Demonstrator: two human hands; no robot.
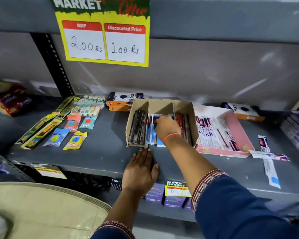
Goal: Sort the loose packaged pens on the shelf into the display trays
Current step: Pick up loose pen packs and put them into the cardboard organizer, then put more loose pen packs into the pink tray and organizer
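A brown cardboard display tray with three compartments stands on the grey shelf. Dark pen packs fill its left slot, blue-and-white packs the middle, red packs the right. My right hand reaches into the middle slot, fingers closed on the blue-and-white packs there. My left hand lies flat on the shelf, fingertips at the tray's front edge, holding nothing. A pink tray to the right holds white-and-purple packs. Loose packaged pens lie on the shelf at the far right.
Yellow long packs, eraser and sharpener packets lie to the left. Orange-and-black boxes stand behind the brown tray, another behind the pink one. A price sign hangs from the shelf above. Purple boxes sit below.
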